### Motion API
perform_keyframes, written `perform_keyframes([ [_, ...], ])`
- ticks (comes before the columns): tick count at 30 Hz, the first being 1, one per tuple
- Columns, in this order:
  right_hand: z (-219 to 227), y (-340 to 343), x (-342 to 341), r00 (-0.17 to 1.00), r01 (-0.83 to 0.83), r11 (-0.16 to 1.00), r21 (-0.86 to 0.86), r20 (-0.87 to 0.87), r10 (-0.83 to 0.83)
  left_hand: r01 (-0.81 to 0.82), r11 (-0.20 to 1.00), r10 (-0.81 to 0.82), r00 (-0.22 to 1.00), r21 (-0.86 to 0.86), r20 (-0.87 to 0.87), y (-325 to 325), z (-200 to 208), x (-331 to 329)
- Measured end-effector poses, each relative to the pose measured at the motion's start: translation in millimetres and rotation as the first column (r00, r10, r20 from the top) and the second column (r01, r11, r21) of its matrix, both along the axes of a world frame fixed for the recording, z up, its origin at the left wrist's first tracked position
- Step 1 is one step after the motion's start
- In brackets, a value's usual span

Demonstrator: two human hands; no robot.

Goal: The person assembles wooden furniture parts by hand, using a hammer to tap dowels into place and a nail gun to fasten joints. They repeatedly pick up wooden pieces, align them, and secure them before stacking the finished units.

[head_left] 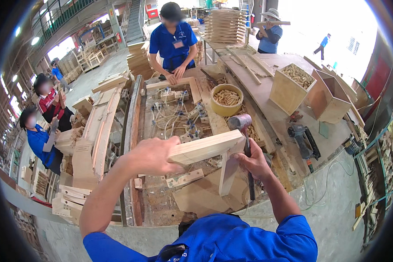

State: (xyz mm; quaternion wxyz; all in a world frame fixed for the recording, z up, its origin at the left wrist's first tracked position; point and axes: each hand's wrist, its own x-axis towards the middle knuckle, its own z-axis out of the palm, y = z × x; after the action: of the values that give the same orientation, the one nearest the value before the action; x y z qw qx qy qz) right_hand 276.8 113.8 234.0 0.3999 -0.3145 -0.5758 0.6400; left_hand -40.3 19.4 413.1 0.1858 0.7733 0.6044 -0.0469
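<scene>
My left hand (153,155) is closed round the left end of a pale wooden board (205,148), raised over the workbench. The board meets a second wooden piece (228,172) at a corner on its right, and that piece slants downward. Beside this corner my right hand (254,162) is closed on the dark handle of a mallet (241,122), its thumb against the wood. The mallet stands nearly upright, grey head at the top. Beyond the board lie pneumatic clamps with looped hoses (174,113). A loose drilled wooden strip (184,178) rests on the bench below it.
A yellow tub of dowels (226,99) sits beyond the mallet. Right of it are a wooden box of dowels (292,83), another wooden box (329,98) and a nail gun (304,142). A co-worker (174,43) stands across the bench. Stacked wooden parts (91,131) lie left.
</scene>
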Motion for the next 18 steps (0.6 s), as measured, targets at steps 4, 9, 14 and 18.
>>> perform_keyframes([
  [4,17.3,14.8,29.4,0.977,0.149,0.985,0.089,0.144,-0.160,0.022,1.000,-0.023,0.998,-0.015,-0.064,2.7,2.4,2.9],
  [9,135.2,2.2,86.3,0.829,0.164,0.556,0.815,0.192,-0.525,0.078,0.997,-0.077,0.994,0.014,-0.083,4.6,2.1,12.5],
  [14,345.9,-47.1,99.9,0.564,0.298,0.117,0.947,-0.076,-0.822,0.060,0.998,-0.062,0.993,-0.025,-0.104,8.3,14.6,18.7],
  [18,377.2,-53.0,117.7,0.642,0.423,0.201,0.884,-0.135,-0.755,0.141,0.989,-0.144,0.982,-0.035,-0.121,19.7,12.7,32.7],
])
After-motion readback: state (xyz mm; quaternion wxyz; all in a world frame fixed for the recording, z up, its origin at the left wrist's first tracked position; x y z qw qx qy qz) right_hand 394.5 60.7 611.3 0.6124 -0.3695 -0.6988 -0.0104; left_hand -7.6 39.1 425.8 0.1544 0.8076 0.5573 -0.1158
